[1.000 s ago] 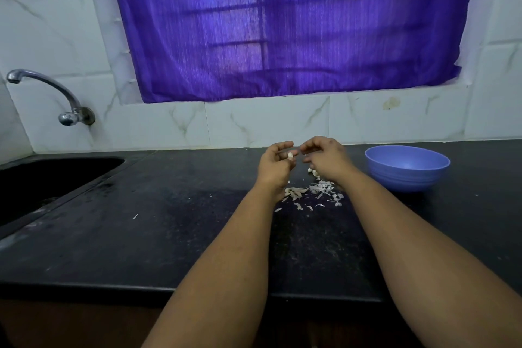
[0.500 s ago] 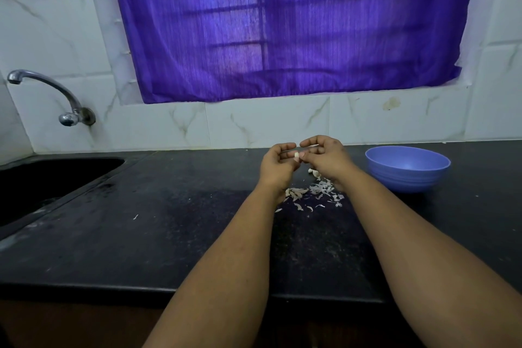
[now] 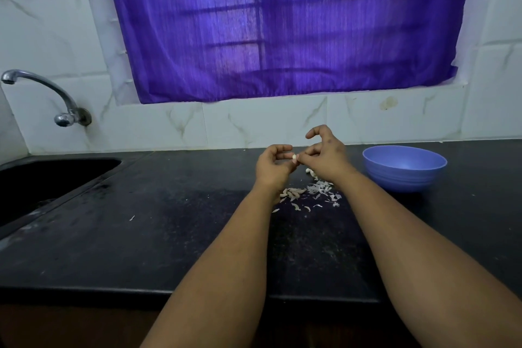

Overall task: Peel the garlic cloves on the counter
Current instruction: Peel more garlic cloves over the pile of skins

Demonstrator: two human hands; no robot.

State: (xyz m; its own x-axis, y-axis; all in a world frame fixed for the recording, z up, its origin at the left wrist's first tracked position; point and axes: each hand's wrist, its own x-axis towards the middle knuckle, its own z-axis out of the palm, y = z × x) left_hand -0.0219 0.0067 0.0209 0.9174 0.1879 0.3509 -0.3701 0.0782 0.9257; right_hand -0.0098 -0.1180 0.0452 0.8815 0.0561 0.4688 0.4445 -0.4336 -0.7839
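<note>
Two hands (image 3: pixel 272 167) (image 3: pixel 327 154), one garlic clove (image 3: pixel 294 157), one bowl (image 3: pixel 404 168), one tap (image 3: pixel 42 93)

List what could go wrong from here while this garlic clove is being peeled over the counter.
1. The garlic clove is small and pinched between the left hand and right hand above the counter; it could slip and drop.
2. A dropped clove could land in the peel pile and be hard to spot.
3. Loose skins could drift toward the sink.
</note>
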